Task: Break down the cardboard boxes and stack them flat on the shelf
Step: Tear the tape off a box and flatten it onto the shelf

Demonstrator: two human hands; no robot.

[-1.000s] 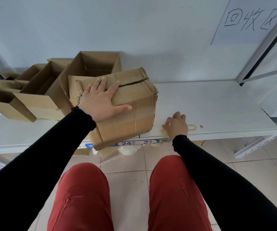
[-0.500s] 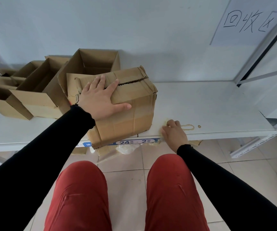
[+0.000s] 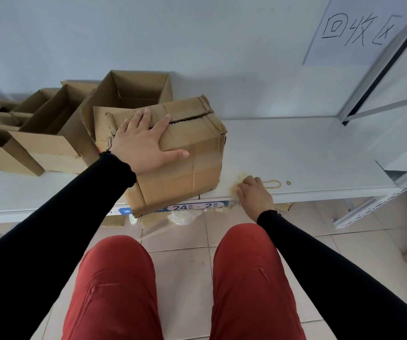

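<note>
Little change over the last second. Left hand (image 3: pixel 141 146) still flat on the top of the closed, worn brown cardboard box (image 3: pixel 173 153), fingers straight and spread, thumb down over the front face; pressing, not gripping. Box sits at the front edge of the white metal shelf (image 3: pixel 307 153), near bottom corner overhanging the blue-and-white shelf label strip (image 3: pixel 195 206). Top seam split and jagged, old tape still across it.

Right hand (image 3: pixel 254 195) slid slightly back toward the shelf's front lip, just right of the box, apart from it. Fingers curled down over a pale yellowish patch (image 3: pixel 242 179) (tape scrap or residue, cannot tell which); whether anything is actually pinched cannot be told. Brownish ring stain (image 3: pixel 272 184) just beside the knuckles.

Reads as: box steadied, no breakdown started. Still fully boxed and taped. Three open brown cardboard boxes (image 3: pixel 57 133) behind and left, also standing, unflattened. Nothing flat on the shelf yet, so task looks near its start.

Likely next need: right hand onto the split seam to rip the top open while the left holds. Risk: overhanging corner could tip the box off the edge under a hard pull.
</note>
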